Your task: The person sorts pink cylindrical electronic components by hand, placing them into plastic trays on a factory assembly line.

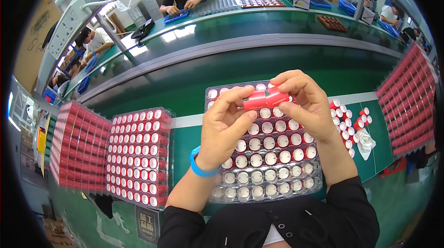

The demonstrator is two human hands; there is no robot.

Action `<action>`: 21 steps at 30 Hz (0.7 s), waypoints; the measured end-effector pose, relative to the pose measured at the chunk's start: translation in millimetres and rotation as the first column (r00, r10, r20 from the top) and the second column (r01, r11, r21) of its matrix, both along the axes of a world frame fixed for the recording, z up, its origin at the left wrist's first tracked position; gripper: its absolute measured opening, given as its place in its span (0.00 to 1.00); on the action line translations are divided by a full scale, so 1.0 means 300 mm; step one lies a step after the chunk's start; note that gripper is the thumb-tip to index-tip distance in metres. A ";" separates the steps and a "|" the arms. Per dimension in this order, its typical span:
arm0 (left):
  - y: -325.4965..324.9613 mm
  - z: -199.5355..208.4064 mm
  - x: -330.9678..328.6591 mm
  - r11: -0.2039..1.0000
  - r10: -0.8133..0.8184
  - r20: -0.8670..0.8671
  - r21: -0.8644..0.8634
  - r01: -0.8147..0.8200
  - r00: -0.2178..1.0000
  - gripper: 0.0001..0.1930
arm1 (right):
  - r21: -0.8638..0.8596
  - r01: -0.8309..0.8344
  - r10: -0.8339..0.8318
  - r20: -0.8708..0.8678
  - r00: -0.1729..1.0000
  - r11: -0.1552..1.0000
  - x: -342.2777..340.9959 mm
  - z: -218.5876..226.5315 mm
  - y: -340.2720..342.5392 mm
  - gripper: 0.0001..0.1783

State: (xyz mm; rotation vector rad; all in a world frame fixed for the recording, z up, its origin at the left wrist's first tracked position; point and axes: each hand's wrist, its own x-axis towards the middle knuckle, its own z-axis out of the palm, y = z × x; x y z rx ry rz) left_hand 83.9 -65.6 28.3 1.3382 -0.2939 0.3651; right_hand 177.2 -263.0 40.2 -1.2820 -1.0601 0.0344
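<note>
basically, left hand point(226, 120) and right hand point(309, 102) both have their grip clamped, fingertips and thumbs pinching opposite ends of one red cylinder point(272, 97), held level above the far part of a clear tray point(318, 174) full of white-topped pieces. cylinder shows a seam mid-length, can't tell if that's two pieces butted together or one. risk: grip is fingertips only on a smooth round side, so a slip or uneven squeeze could likely split it at the seam or drop it on the tray and knock pieces out of their pockets. right forearm sits near the loose cylinders point(348, 114), so a sideways swing might topple some or drag the crumpled white tissue point(366, 142). tilted tray stack point(409, 100) at far right looks like it could slide if bumped. labels: pale lettering on the held cylinder, part covered by fingers, too small to be sure of; dark sign point(147, 224) below the table point(187, 141) has light characters; wristband point(203, 165) plain blue, no print seen.
</note>
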 end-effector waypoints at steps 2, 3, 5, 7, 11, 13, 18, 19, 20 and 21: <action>-0.001 -0.001 -0.001 1.000 0.016 0.008 0.019 -0.016 1.000 0.25 | 0.006 0.000 0.001 -0.057 0.998 1.000 -0.004 0.000 0.010 0.17; -0.006 0.001 -0.001 0.999 0.032 0.016 -0.015 -0.032 0.999 0.25 | 0.007 0.001 -0.001 -0.058 0.998 1.000 -0.012 0.005 0.012 0.17; -0.009 0.004 -0.003 0.998 0.050 0.023 -0.051 -0.049 0.998 0.25 | 0.011 0.009 -0.007 -0.180 0.984 1.000 -0.029 0.020 0.011 0.18; -0.009 0.005 -0.004 0.996 0.043 -0.015 -0.081 -0.044 0.999 0.26 | -0.003 0.001 -0.001 -0.151 0.989 1.000 -0.022 0.016 0.008 0.19; -0.001 0.000 0.001 0.996 0.047 -0.030 -0.069 -0.049 0.998 0.26 | -0.033 0.012 -0.013 -0.044 0.999 0.999 -0.004 0.006 0.004 0.22; 0.000 0.008 -0.002 0.994 -0.026 -0.052 -0.109 0.020 0.998 0.24 | -0.037 0.022 -0.024 -0.062 0.998 0.999 -0.010 0.011 0.004 0.23; -0.007 0.013 -0.007 0.990 -0.029 -0.059 -0.142 0.021 0.998 0.24 | -0.055 0.039 -0.045 -0.114 0.992 0.998 -0.017 0.015 0.005 0.25; -0.010 0.014 -0.008 0.987 -0.019 -0.064 -0.157 0.009 0.998 0.24 | -0.054 0.029 -0.037 -0.141 0.989 0.998 -0.019 0.014 0.007 0.25; -0.007 0.010 -0.007 0.987 -0.020 -0.065 -0.157 0.009 0.998 0.24 | -0.053 0.019 -0.028 -0.168 0.985 0.998 -0.020 0.012 0.009 0.25; -0.001 0.003 -0.004 0.990 -0.012 -0.056 -0.137 0.004 0.998 0.24 | -0.053 0.019 -0.028 -0.169 0.985 0.998 -0.019 0.009 0.010 0.25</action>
